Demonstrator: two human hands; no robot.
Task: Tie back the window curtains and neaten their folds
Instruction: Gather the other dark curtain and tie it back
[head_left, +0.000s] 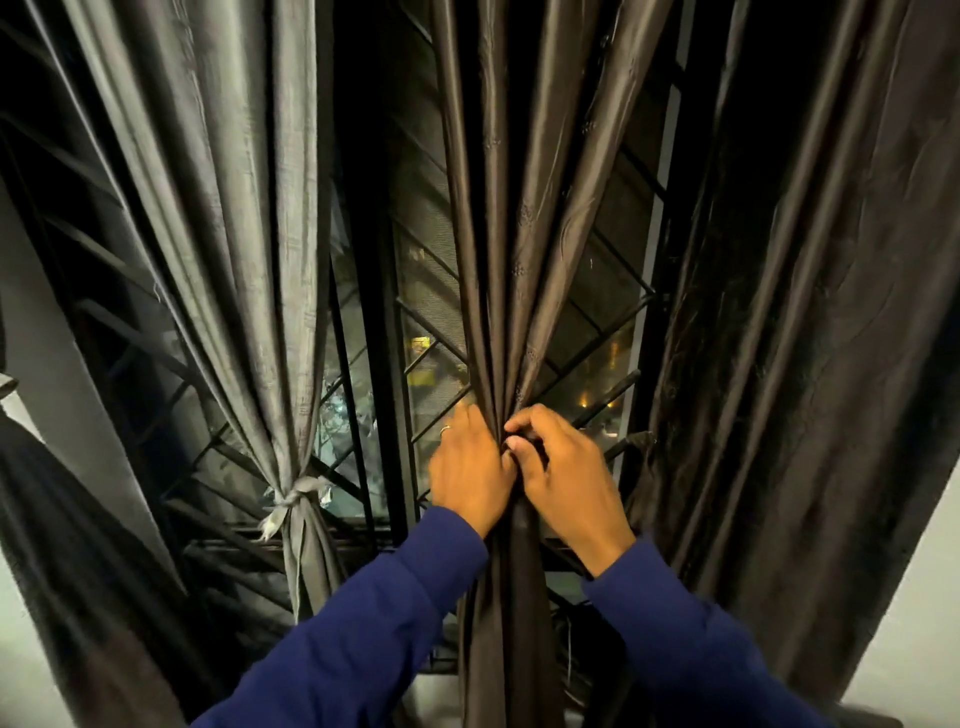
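A dark brown curtain (511, 218) hangs in the middle of the window, gathered into a narrow bundle at waist height. My left hand (470, 467) wraps around the bundle from the left, a ring on one finger. My right hand (563, 470) pinches the folds from the right, thumb and fingers closed on the cloth. Both hands touch at the gather. To the left hangs a grey curtain (244, 208), cinched by a knotted grey tie (296, 501). Whether a tie lies under my hands is hidden.
A black metal window grille (374, 332) with diagonal bars stands behind the curtains, with night lights outside. A dark curtain panel (810, 332) hangs loose at the right. Another dark cloth (78, 561) hangs at the lower left. White wall (914, 613) shows at the right edge.
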